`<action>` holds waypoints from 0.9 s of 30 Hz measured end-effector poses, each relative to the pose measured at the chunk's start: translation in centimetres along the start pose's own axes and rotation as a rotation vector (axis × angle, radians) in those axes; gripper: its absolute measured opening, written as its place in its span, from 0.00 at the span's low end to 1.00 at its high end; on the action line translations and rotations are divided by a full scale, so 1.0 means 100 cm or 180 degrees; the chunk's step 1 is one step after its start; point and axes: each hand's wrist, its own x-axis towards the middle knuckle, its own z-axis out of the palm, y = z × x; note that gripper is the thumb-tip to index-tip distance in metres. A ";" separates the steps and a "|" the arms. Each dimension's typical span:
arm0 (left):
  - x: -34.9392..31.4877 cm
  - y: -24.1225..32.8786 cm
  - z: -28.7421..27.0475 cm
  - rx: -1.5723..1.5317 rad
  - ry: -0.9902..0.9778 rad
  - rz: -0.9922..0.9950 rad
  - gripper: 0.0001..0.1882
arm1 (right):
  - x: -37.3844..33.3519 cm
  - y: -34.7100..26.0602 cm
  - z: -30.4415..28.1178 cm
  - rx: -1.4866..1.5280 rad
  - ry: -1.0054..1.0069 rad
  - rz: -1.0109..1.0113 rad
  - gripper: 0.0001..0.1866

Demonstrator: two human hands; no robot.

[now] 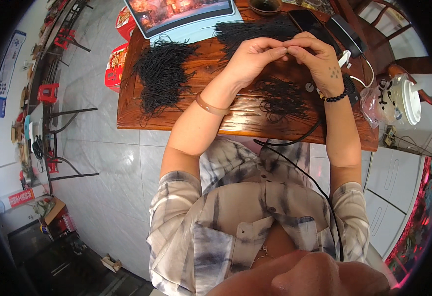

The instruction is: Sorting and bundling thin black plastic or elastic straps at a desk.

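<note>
My left hand [256, 58] and my right hand [318, 60] meet above the wooden table [211, 79], fingertips pinched together. Whatever is between the fingers is too small to make out. Below the hands lies a small loose bundle of thin black cords [284, 97]. Behind them spreads a wider heap of black cords [250, 33], partly covered by my left hand. A third thick pile of black cords [162, 74] rests at the table's left side.
A tablet with a lit screen [184, 15] stands at the back. At the back right are a dark phone [313, 27], a black box-shaped device [346, 34] and a white cable [368, 74]. A white-lidded cup [410, 101] in plastic is at the right edge. Red boxes [116, 66] sit left of the table.
</note>
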 end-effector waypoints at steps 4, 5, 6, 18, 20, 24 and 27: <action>-0.001 -0.001 -0.006 0.0149 0.0011 -0.0040 0.07 | 0.001 0.002 0.007 -0.0018 0.0109 -0.0127 0.06; -0.001 -0.001 -0.006 0.0159 0.0036 -0.0028 0.07 | 0.001 0.001 0.007 0.0071 0.0123 0.0026 0.06; 0.000 -0.001 -0.006 0.0156 0.0023 -0.0031 0.07 | 0.001 0.001 0.007 0.0166 0.0127 0.0171 0.06; 0.004 -0.010 -0.010 0.2807 0.0505 0.1125 0.06 | 0.003 0.003 0.005 -0.1710 0.0299 -0.0891 0.08; 0.004 -0.010 -0.009 0.3166 0.0532 0.1398 0.05 | 0.003 0.005 0.002 -0.2665 0.0158 -0.1325 0.07; 0.004 -0.012 -0.011 0.3344 0.0511 0.1641 0.05 | 0.001 0.000 0.006 -0.2747 0.0159 -0.1268 0.07; 0.003 -0.011 -0.011 0.3411 0.0492 0.1695 0.06 | 0.001 0.000 0.005 -0.2829 0.0049 -0.1272 0.06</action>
